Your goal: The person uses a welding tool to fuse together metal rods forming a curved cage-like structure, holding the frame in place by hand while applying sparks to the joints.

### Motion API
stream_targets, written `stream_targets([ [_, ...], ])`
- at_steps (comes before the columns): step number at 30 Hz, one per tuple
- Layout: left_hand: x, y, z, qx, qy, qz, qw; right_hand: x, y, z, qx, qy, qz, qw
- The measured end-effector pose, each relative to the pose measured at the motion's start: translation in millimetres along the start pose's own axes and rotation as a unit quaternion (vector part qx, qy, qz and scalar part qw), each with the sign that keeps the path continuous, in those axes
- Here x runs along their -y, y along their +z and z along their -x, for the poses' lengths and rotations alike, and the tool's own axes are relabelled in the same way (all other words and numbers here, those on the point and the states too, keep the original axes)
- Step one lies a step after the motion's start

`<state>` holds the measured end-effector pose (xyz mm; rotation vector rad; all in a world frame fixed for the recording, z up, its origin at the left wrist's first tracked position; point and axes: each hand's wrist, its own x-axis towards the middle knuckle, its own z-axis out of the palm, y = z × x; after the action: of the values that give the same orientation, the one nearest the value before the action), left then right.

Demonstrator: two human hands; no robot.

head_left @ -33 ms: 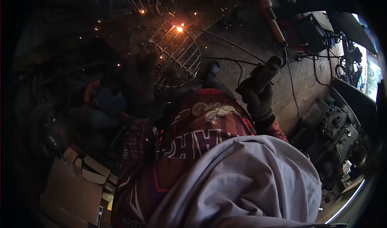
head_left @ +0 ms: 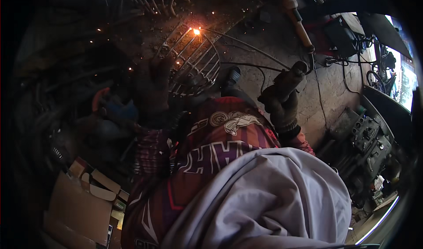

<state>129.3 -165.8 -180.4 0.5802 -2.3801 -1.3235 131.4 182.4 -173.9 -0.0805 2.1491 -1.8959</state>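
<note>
My right hand [head_left: 284, 106], in a dark glove, is closed around a welding electrode holder [head_left: 291, 78]. A long thin welding rod [head_left: 246, 44] runs from the holder up and left to a bright glow on a round grate [head_left: 197, 68] of parallel metal bars. Sparks fly around the rod's tip. My left hand [head_left: 152, 84], also in a dark glove, is beside the grate's left edge. Deep shadow hides its fingers, so I cannot make out whether it grips the grate.
Several metal rods [head_left: 154, 4] stick up beyond the grate. A wooden handle [head_left: 302, 31] hangs at upper right. Cables [head_left: 319, 95] trail over the floor. A dark machine [head_left: 372, 134] stands at right, a cardboard box [head_left: 81, 205] at lower left. A blue and orange object [head_left: 120, 109] lies left.
The flying sparks have shifted, and the grate's bars look a little brighter. Both hands, the holder and the grate keep their places.
</note>
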Motion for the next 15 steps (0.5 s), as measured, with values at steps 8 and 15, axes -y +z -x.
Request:
stream_targets([
  [8,-10.5,-2.3,-0.8,-0.021,0.008,-0.049,0.999,6.9,0.3,2.6,-0.015,0.044,-0.008,0.999],
  [15,-8.0,-1.7,-0.5,-0.019,-0.003,-0.023,1.000,4.9,0.0,2.9,-0.018,0.048,0.006,0.999],
])
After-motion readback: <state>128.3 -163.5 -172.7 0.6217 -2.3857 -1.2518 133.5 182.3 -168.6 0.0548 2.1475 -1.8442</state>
